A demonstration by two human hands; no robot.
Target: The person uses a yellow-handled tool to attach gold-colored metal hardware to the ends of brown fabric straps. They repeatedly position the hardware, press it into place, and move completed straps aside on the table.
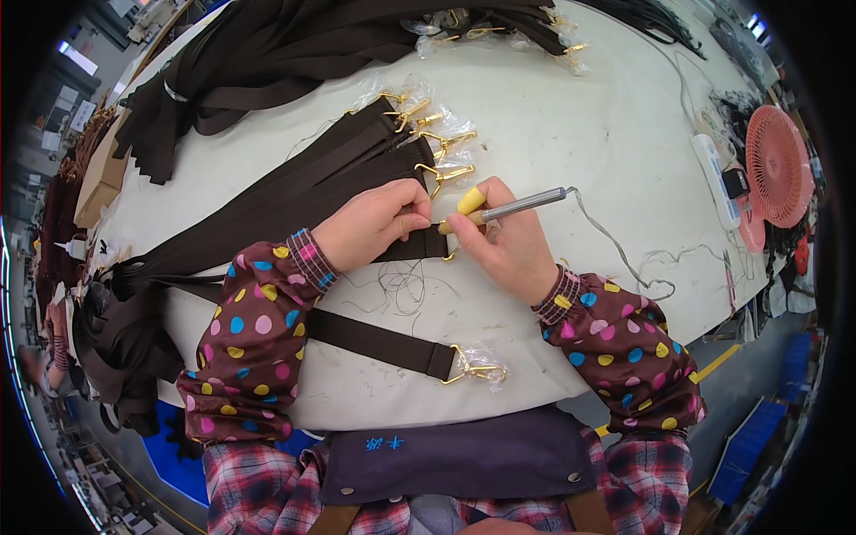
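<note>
My right hand grips a corded pen-shaped tool, with a grey barrel and a tan front part like a soldering iron's. A yellow cover sits on one of its fingers. Beside it, my left hand is closed in a pinch at the end of a dark brown strap; the fingertips hide exactly what they grip. The tool's front end is at the strap's edge. Just beyond lie several more straps with gold hooks in clear plastic. Nearer me, a single strap ends in a gold hook.
A large bundle of dark straps lies across the table's far left. Loose threads are scattered by my left wrist. The tool's grey cord loops rightward. A white power strip and a pink fan stand at the right edge.
</note>
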